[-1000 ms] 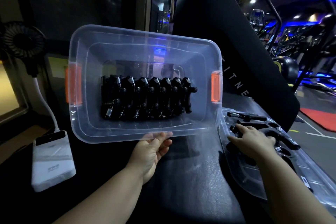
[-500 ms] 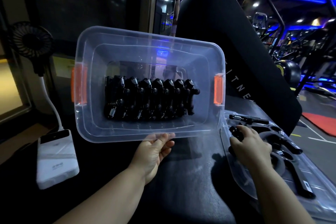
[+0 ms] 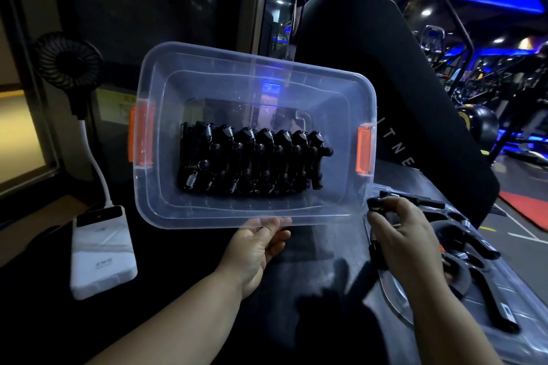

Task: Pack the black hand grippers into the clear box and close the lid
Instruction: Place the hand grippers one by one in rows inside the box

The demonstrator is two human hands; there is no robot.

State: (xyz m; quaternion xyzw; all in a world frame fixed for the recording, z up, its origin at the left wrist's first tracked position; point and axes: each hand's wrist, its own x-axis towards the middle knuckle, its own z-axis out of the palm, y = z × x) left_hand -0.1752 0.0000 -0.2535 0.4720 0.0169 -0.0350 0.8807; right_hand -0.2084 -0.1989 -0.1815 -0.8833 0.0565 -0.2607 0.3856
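The clear box (image 3: 296,80) with orange side latches (image 3: 364,149) is tipped up so its opening faces me. A row of several black hand grippers (image 3: 252,163) lies packed against its bottom. My left hand (image 3: 258,243) holds the box by its near rim, fingers under the edge. My right hand (image 3: 400,234) grips one black hand gripper (image 3: 376,207) lifted just above the clear lid (image 3: 522,323) at the right, close to the box's lower right corner. More black hand grippers (image 3: 486,284) lie on that lid.
A white power bank (image 3: 100,249) lies on the black table at the left, with a small black fan (image 3: 68,64) on a white neck behind it. A tall black padded panel (image 3: 385,74) stands behind the box. Gym machines fill the far right.
My right hand has picked a hand gripper off the lid and raised it toward the box. The box has stayed tipped up in my left hand.
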